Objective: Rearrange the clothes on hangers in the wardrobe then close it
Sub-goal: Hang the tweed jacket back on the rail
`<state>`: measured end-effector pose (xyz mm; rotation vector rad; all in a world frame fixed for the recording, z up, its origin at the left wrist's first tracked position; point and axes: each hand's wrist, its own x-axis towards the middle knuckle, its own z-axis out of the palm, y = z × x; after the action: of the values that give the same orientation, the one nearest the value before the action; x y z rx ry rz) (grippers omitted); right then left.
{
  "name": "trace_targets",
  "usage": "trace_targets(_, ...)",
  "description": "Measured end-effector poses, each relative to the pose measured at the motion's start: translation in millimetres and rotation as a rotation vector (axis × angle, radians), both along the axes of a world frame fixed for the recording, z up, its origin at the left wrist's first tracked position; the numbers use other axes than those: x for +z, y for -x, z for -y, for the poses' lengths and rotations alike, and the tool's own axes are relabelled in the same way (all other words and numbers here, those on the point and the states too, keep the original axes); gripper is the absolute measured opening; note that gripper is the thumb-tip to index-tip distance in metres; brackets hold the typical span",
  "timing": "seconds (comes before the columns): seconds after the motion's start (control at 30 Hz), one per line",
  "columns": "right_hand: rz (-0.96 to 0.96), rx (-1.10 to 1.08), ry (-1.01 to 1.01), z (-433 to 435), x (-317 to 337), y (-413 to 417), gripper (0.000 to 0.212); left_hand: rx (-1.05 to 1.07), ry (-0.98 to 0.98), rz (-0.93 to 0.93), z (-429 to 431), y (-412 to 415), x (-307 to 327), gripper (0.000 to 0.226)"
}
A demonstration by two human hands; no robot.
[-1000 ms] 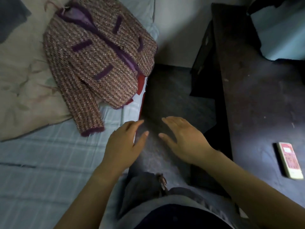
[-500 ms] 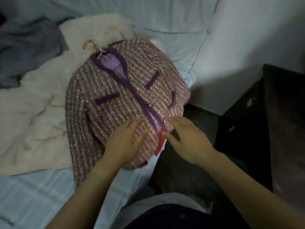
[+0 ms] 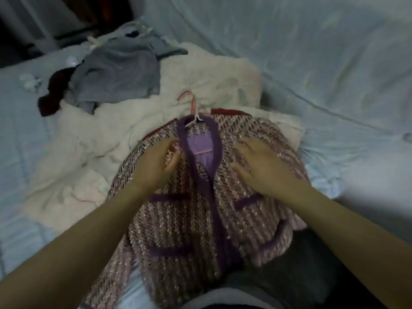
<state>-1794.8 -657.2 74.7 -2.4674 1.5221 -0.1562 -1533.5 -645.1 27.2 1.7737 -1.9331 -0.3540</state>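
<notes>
A pink tweed jacket (image 3: 182,224) with purple trim lies face up on the bed, on a pink hanger (image 3: 192,103) whose hook sticks out above the collar. My left hand (image 3: 156,163) rests on the jacket's left shoulder beside the collar, fingers slightly bent. My right hand (image 3: 260,166) lies spread on the right shoulder, fingers straight. Neither hand grips the cloth as far as I can see. The wardrobe shows only as a dark opening (image 3: 66,16) at the top left.
A cream fluffy garment (image 3: 107,139) lies under and left of the jacket. A grey garment (image 3: 118,76) and a dark one (image 3: 55,90) lie further back on the pale blue bed (image 3: 20,130). A pale blue pillow (image 3: 312,52) rises at the right.
My view has swung from the floor and dark table up to the bed. Both hands have moved forward up the jacket, from its hem to its shoulders beside the collar.
</notes>
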Motion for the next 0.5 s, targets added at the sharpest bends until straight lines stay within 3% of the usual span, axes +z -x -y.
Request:
trace_targets(0.23,-0.067,0.135,0.019,140,-27,-5,0.055,0.325,-0.095,0.144,77,-9,-27,0.044)
trace_targets(0.4,-0.095,0.163,-0.014,171,-46,-11,0.052,0.361,-0.369,0.215,97,-7,-49,0.059)
trace_targets(0.5,-0.078,0.166,-0.034,178,-51,-13,0.048,0.36,-0.396,0.233,98,-4,-52,0.05)
